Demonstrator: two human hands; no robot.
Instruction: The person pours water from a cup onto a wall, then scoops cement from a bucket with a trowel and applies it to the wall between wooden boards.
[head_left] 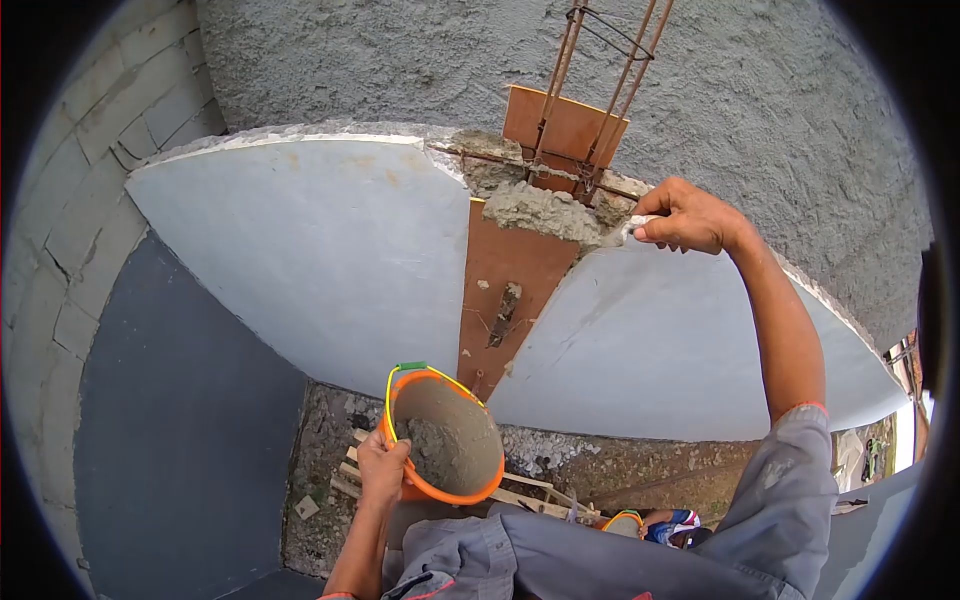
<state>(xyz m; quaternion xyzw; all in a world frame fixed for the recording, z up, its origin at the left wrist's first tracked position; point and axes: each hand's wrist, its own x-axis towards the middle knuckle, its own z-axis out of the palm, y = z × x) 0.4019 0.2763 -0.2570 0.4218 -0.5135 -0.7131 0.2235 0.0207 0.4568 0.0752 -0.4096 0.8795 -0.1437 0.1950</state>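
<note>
My left hand [382,466] grips the near-left rim of an orange bucket [468,496], which is tilted so its inside faces me. Wet grey mortar [432,450] lies in it and coats the wall. A yellow handle with a green grip [411,367] rests up against the far rim. At the wall top, my right hand [692,216] is closed, fingers pinched on a small whitish piece [638,229] whose kind I cannot make out. Just left of that hand, a heap of wet mortar [545,212] sits on the gap between two pale blue wall panels.
Rusty rebar [556,80] rises from the gap, with a brown board [520,120] behind it. A brown panel [495,275] fills the gap below. Rough grey wall [400,60] stands behind, blocks [60,200] at left. Below, another person [672,525] is beside a second bucket [625,522].
</note>
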